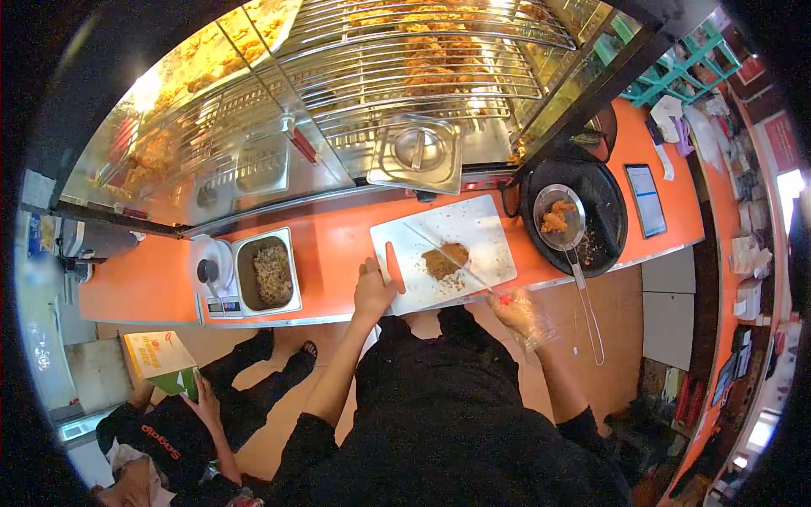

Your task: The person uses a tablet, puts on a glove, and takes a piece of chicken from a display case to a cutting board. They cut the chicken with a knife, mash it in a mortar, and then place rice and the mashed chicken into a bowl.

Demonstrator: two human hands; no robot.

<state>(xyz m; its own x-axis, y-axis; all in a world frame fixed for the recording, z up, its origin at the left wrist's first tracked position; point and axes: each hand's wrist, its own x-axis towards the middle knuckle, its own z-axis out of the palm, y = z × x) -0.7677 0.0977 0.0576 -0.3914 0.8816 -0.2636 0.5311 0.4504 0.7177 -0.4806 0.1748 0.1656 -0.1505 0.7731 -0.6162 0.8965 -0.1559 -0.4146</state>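
Note:
My right hand (517, 316), in a clear plastic glove, is closed around the red handle of a knife (456, 260). The long thin blade slants up and left across a white cutting board (486, 221). Under and beside the blade lies a pile of brown chopped food (445, 260), with crumbs scattered around it. My bare left hand (373, 291) grips the board's near left corner, beside its handle slot. Right of the board, a wire strainer (577, 241) with fried pieces (557, 216) in it rests over a black round pan (610, 253).
Left on the orange counter (329, 245) stand a steel pan of crumbly food (272, 275) and a scale (224, 306). A glass food warmer (321, 152) rises behind, with a steel lid (416, 152) at its front. A tablet (646, 200) lies right. Another person (182, 431) holds a box (160, 359) at lower left.

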